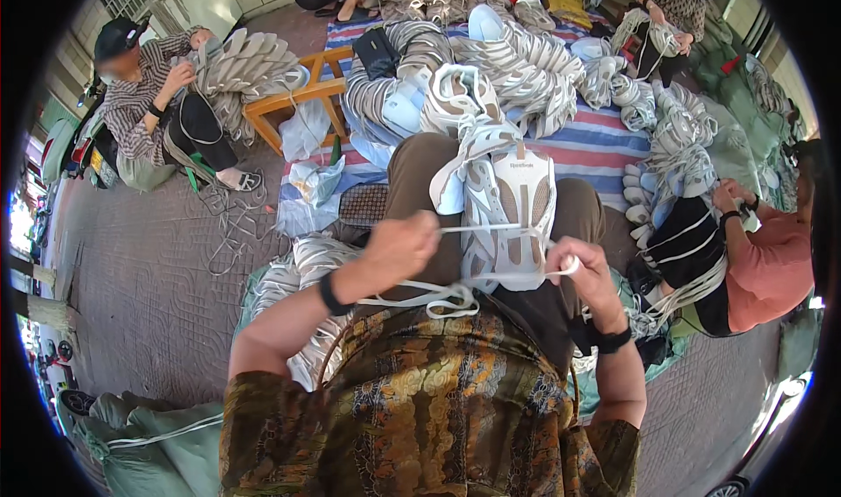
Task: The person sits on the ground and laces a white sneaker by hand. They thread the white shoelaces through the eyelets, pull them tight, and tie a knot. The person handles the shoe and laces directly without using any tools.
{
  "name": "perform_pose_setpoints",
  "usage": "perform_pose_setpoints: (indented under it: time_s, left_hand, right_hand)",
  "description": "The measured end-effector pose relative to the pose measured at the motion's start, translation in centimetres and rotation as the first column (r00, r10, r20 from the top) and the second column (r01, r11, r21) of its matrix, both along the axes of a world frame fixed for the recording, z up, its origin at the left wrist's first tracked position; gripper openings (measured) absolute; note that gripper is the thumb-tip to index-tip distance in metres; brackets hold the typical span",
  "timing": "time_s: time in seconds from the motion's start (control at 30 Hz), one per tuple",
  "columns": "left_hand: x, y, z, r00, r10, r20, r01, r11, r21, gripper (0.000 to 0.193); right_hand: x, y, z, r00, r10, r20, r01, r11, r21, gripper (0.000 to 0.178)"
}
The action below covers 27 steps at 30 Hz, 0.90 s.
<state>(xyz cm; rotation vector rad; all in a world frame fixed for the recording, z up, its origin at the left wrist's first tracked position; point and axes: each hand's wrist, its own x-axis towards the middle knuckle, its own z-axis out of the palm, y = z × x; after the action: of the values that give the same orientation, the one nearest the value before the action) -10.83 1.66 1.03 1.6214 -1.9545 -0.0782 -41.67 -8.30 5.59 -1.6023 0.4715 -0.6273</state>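
A white, grey and tan shoe upper [551, 190] lies across my lap, its tongue pointing away from me. My left hand [403, 250] is closed on a white shoelace [473, 229], which runs taut to the upper's eyelets. On the other side my right hand [584, 269] pinches another stretch of lace, with a small loop standing out by the fingers. Loose lace lies in curls [451, 300] at my waist. Just beyond the upper, and touching it, is another shoe upper [460, 102] of the same colours on my knees.
Nested rows of uppers [526, 63] cover a striped sheet [585, 151] ahead. A wooden stool [293, 102] stands at the far left, with plastic bags [315, 181] nearby. More uppers [307, 273] lie by my left leg. Several people sit around with uppers and laces.
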Motion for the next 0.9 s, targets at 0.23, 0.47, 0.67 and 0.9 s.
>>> perform_pose_setpoints:
  time_s: [0.23, 0.47, 0.67, 0.9]
  left_hand:
    - [21.0, 15.1, -1.5, 0.738, 0.615, 0.278, -0.616, 0.782, -0.095, 0.009]
    - [37.2, 26.7, -3.3, 0.332, 0.878, 0.346, -0.898, 0.406, -0.170, 0.021]
    - [40.5, 25.9, -6.4, 0.242, 0.799, 0.551, -0.958, 0.286, 0.007, 0.026]
    - [16.8, 8.8, -0.7, 0.865, 0.481, 0.141, -0.494, 0.866, 0.074, 0.024]
  right_hand:
    - [-9.1, 1.4, 3.5, 0.820, -0.285, 0.496, 0.192, 0.954, 0.230, 0.035]
    - [-26.2, -9.1, 6.4, 0.426, -0.578, 0.696, 0.379, 0.813, 0.443, 0.025]
    - [-25.1, -9.9, -1.4, 0.473, -0.848, 0.238, 0.817, 0.524, 0.243, 0.027]
    - [-4.6, -1.2, -0.9, 0.862, -0.482, -0.158, 0.403, 0.840, -0.363, 0.018]
